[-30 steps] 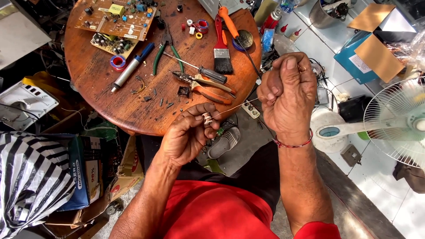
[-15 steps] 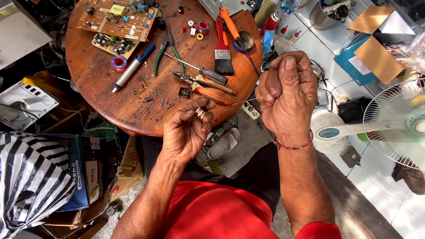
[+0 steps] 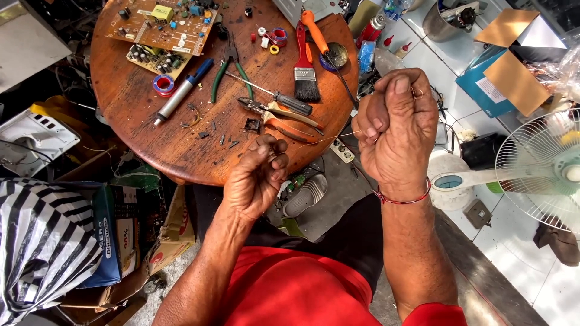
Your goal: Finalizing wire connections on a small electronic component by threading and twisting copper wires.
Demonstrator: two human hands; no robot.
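Two hands are up in front of me, over the near edge of the round tabletop (image 3: pixel 139 130). My left hand (image 3: pixel 257 178) has its fingertips pinched together on one end of a thin wire (image 3: pixel 329 139); the grip is tight, and whatever small part sits inside it is hidden. My right hand (image 3: pixel 396 136) is curled into a fist on the other end, so the wire runs taut between the two, just above the pliers (image 3: pixel 284 121). Beyond them lie a screwdriver (image 3: pixel 284 99), a brush (image 3: pixel 305 69), green-handled cutters (image 3: pixel 229 75) and a circuit board (image 3: pixel 163 24). A fan (image 3: pixel 538 172) stands to my right.
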